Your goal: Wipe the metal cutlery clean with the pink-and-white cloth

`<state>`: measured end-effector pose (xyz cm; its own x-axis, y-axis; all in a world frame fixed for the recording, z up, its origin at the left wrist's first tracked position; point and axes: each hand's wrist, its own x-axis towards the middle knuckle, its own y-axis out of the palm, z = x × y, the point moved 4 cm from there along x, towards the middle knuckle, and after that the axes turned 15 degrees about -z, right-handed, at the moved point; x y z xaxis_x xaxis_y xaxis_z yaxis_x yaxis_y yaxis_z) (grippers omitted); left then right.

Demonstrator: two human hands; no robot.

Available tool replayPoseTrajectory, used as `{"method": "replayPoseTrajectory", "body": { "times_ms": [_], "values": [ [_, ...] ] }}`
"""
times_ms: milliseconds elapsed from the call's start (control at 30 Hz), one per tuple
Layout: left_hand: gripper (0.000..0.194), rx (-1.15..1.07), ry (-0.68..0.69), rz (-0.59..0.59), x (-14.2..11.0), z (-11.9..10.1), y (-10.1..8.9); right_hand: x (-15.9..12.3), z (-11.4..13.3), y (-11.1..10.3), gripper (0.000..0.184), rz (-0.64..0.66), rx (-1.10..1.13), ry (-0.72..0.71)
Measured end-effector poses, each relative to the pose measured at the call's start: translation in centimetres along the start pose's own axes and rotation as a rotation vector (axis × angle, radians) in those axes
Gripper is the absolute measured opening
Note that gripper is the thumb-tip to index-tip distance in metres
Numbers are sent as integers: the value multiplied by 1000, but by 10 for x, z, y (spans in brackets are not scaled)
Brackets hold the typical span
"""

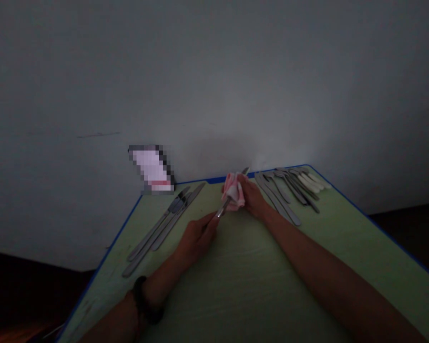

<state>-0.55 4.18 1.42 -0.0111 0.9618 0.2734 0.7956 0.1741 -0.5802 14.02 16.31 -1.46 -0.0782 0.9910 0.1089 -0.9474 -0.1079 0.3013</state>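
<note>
My left hand [199,234] is closed around the handle of a table knife [221,209], which points up and away to the right. A pink and white cloth [232,193] is wrapped around the knife's middle, and the blade tip shows beyond it. My right hand [252,195] grips the cloth from the right side; its fingers are partly hidden by the folds. Left of my left hand, several table knives [160,228] lie side by side on the green table [243,281]. To the right of my right hand lie more knives [279,200].
Several forks or spoons [296,188] and some white-handled cutlery [312,183] lie at the table's back right. A device with a blurred, bright screen [152,169] leans against the grey wall [214,85] at the back left. Blue edging [110,247] borders the table.
</note>
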Motion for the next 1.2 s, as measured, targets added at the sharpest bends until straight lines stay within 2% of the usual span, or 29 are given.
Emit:
{"method": "replayPoseTrajectory", "body": {
  "times_ms": [100, 167, 267, 433, 500, 600, 700, 800, 967, 1200],
  "values": [
    [42, -34, -53, -47, 5, 2, 1, -10, 2, 10, 49, 167, -74, 8],
    [42, -36, -62, -56, 6, 3, 2, -14, 2, 15, 47, 227, -127, 18],
    [42, -59, -58, -17, 7, 4, 4, -12, 2, 15, 45, 167, -53, 43],
    [36, -99, 23, 209, 0, -1, 8, -7, 7, 7, 43, -33, 171, 92],
    [33, -88, 85, 252, -2, -4, 9, -6, 9, 4, 44, -72, 201, 113],
    [30, -24, 145, 227, -4, -7, 8, -5, 7, 3, 47, -81, 169, 108],
    [34, 31, 159, 187, -2, -7, 9, -5, 2, 1, 48, -57, 26, 59],
    [34, 23, 125, 111, 2, -4, 6, -9, 0, 5, 43, 79, -105, 23],
    [35, 29, 54, -11, 7, 1, 0, -18, 3, 13, 39, 283, -278, 40],
    [35, -75, -2, -11, 6, 4, 2, -24, 11, 19, 37, 371, -436, -8]
  ]
}}
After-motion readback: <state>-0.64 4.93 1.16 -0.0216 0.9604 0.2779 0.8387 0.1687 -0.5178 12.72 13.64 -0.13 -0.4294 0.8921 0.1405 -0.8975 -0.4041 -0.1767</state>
